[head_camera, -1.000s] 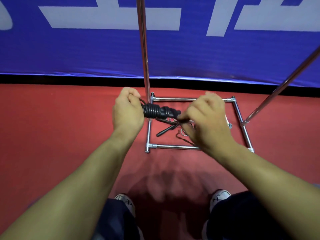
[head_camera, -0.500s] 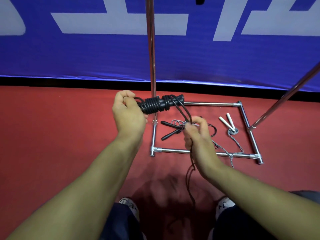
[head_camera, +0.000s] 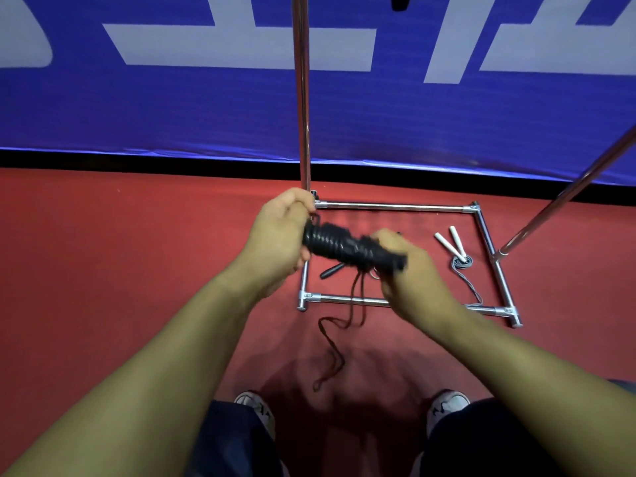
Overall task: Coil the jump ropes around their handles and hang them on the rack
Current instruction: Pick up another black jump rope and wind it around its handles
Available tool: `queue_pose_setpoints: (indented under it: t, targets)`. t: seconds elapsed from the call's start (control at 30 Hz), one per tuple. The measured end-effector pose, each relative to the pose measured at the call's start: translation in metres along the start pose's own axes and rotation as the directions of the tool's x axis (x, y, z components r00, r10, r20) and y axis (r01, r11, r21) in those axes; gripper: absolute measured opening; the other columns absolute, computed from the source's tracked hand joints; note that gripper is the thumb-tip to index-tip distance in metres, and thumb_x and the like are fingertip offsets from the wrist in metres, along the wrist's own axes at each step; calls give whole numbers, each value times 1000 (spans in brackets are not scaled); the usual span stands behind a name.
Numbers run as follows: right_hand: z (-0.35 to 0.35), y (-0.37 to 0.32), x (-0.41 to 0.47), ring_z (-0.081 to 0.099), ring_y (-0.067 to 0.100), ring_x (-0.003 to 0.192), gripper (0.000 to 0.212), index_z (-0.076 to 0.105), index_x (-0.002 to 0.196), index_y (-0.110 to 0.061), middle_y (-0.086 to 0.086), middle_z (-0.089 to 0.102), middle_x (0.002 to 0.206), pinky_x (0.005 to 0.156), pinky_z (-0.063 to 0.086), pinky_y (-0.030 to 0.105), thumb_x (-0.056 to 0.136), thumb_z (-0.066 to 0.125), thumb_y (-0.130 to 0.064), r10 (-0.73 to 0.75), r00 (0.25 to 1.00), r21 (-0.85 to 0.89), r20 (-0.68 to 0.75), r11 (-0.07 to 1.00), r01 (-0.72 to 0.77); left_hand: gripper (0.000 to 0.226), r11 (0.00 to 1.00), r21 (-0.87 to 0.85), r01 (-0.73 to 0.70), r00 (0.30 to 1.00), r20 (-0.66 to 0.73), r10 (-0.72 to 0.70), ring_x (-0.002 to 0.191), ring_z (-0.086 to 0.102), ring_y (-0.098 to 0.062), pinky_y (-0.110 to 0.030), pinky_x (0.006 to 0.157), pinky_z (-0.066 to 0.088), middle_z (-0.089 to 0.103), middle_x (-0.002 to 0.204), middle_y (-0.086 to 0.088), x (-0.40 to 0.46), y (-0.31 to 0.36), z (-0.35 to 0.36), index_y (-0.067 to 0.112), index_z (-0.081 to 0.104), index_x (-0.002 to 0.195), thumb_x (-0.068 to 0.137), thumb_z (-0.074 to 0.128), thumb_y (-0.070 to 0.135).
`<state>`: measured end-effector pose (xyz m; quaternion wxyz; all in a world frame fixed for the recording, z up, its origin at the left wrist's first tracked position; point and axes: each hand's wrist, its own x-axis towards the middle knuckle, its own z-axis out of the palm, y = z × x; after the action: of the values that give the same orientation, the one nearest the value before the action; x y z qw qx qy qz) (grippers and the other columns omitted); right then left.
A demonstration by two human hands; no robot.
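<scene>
Since the black jump rope with its cord wound round the paired black handles (head_camera: 347,247) is held in the air over the chrome tube base of the rack (head_camera: 389,207), it's gripped at both ends: the left hand (head_camera: 275,244) is curled round the coiled end, the right hand (head_camera: 409,273) is wrapped round the handle end, apparently pinching the cord there, though blur makes that hard to confirm. A thin loose tail (head_camera: 330,342) is left dangling toward the red floor (head_camera: 120,270). The bundle can be judged light, the cord limp and probably a bit springy, so the turns would likely loosen if tension is dropped. It's best held on the stiff handles, with the free cord kept taut. A grey rope with white handles (head_camera: 454,249) lies uncoiled inside the base, near a loose black handle (head_camera: 332,270).
</scene>
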<state>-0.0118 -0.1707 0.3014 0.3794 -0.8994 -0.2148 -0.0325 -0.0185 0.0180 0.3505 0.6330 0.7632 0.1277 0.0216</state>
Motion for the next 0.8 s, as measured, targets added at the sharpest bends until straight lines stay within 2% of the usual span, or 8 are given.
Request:
queue_pose_setpoints:
  t: [0.1, 0.27, 0.43, 0.53, 0.57, 0.67, 0.73, 0.8]
  targets:
    - [-21, 3, 9, 60, 20, 96, 34, 55, 91, -30, -6, 59, 97, 84, 45, 30, 81, 50, 2, 26, 987, 151, -160, 988, -1, 28, 976, 203, -76, 990, 133, 49, 29, 35, -6, -14, 32, 25, 39, 42, 4, -7, 2, 0, 15, 48, 81, 98, 31, 0]
    - [-33, 8, 12, 56, 24, 107, 19, 64, 88, -12, -1, 60, 93, 117, 27, 41, 79, 66, 4, -307, 929, -277, -206, 929, 245, 24, 901, 382, -204, 972, -30, 233, 42, 49, -20, -28, 42, 38, 46, 43, 11, 4, -12, 2, 21, 48, 76, 90, 34, 8]
    - [-8, -15, -7, 56, 26, 79, 15, 66, 90, -21, -5, 61, 82, 79, 34, 36, 75, 64, -18, -235, 966, -412, -105, 895, 173, 24, 861, 477, -174, 858, -355, 371, 58, 48, -25, -32, 59, 28, 48, 55, 8, 2, -14, 10, 24, 48, 78, 92, 37, 8]
    - [12, -29, -22, 59, 14, 72, 8, 56, 98, -20, -5, 61, 83, 70, 44, 30, 92, 58, -15, 101, 994, 64, -48, 993, -98, 24, 895, 406, -186, 807, -456, 375, 58, 46, -25, -37, 59, 33, 47, 56, 8, 3, -15, 15, 25, 47, 78, 92, 37, 8]
    - [15, -34, -22, 58, 13, 63, 10, 50, 93, -19, -1, 59, 79, 66, 47, 32, 95, 57, -12, 287, 958, 357, 27, 892, -277, 24, 908, 370, -195, 799, -478, 366, 57, 45, -24, -38, 58, 36, 46, 55, 9, 3, -15, 17, 25, 47, 78, 92, 37, 9]
    - [18, -46, -18, 52, 16, 47, 21, 41, 84, -20, 1, 51, 66, 53, 46, 30, 99, 55, -15, 533, 654, 762, 537, 26, -647, 26, 929, 280, -242, 797, -488, 355, 52, 42, -13, -34, 55, 36, 43, 54, 11, 2, -13, 22, 26, 47, 77, 92, 36, 8]
    - [18, -45, -15, 43, 12, 45, 17, 46, 85, -20, -2, 46, 62, 51, 36, 27, 101, 50, -19, 479, 631, 742, 610, -66, -667, 30, 939, 242, -246, 813, -476, 336, 51, 42, -12, -32, 54, 36, 44, 55, 11, 1, -11, 24, 30, 45, 74, 92, 36, 9]
    - [18, -40, -12, 37, 8, 47, 18, 55, 92, -18, -6, 42, 60, 54, 34, 28, 104, 43, -19, 495, 747, 773, 444, 210, -598, 29, 959, 179, -221, 827, -487, 281, 53, 45, -21, -40, 53, 42, 45, 56, 11, 6, -12, 22, 35, 46, 71, 88, 35, 15]
